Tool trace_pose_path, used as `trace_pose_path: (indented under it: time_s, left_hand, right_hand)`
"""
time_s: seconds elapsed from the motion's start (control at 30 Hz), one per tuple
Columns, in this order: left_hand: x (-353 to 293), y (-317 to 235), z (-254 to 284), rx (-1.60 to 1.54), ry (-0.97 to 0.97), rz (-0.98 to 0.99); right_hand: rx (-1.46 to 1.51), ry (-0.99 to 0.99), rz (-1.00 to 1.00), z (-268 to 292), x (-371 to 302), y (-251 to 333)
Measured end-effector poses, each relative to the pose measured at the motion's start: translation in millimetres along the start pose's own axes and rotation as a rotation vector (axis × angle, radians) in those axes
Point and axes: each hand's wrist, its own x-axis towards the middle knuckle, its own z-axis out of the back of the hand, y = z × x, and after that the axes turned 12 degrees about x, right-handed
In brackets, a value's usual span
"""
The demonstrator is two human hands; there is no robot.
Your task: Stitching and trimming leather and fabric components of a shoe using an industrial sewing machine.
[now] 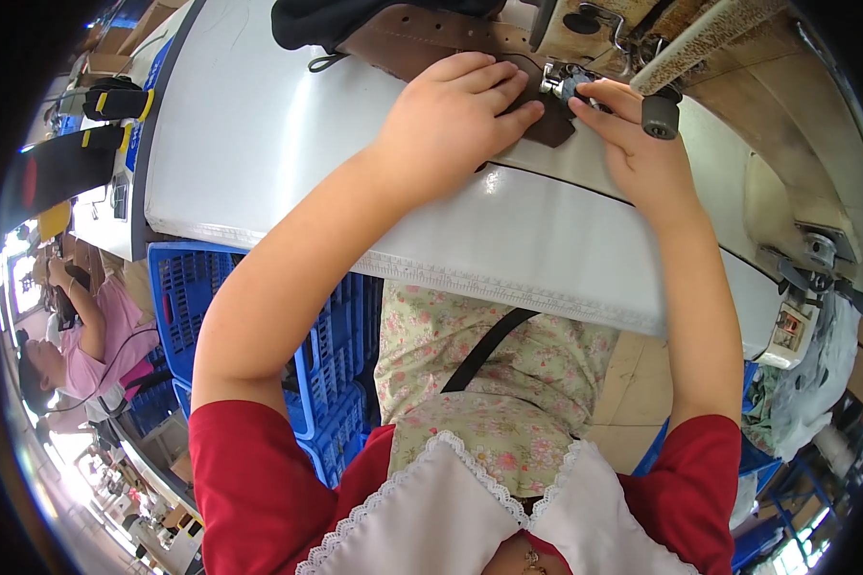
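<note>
A brown leather shoe upper with punched holes and a black lining lies on the white sewing machine table, its near end at the metal presser foot. My left hand rests flat on the leather, fingers stretched toward the foot. Just right of the foot is my right hand. Its fingers are extended and slightly apart, with the tips against or close to the small metal parts there. What those tips touch is hard to make out. Part of the leather is hidden beneath my left hand.
The sewing machine's body arches over the right side, with a dark roller above my right hand. A printed ruler strip follows the table's front edge. Blue plastic crates stand below. A person in pink works at far left.
</note>
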Motion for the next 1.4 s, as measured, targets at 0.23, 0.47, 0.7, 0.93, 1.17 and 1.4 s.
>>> trace_pose_path:
  time_s: [0.23,0.47,0.7,0.93,1.17,1.4]
  left_hand:
    - [-1.0,7.4,-3.3,-0.073,-0.007,-0.026]
    - [0.2,13.2,-6.7,-0.129,0.009,-0.047]
    - [-0.9,15.2,-10.3,-0.178,-0.028,-0.042]
    - [-2.4,18.5,-14.9,-0.213,-0.039,-0.046]
    - [0.8,25.8,-22.9,-0.194,-0.052,-0.070]
    - [4.7,38.3,-28.8,-0.206,-0.100,-0.124]
  right_hand:
    - [0.015,-0.008,0.028,-0.1,2.0,7.5]
    - [-0.004,-0.003,0.062,0.5,2.8,7.2]
    - [0.017,-0.008,0.047,1.5,3.1,11.2]
    - [-0.001,-0.003,0.049,-0.2,3.4,13.0]
    - [-0.028,0.006,0.029,-1.0,4.0,15.4]
    - [-0.023,0.005,0.010,-2.9,5.0,20.5]
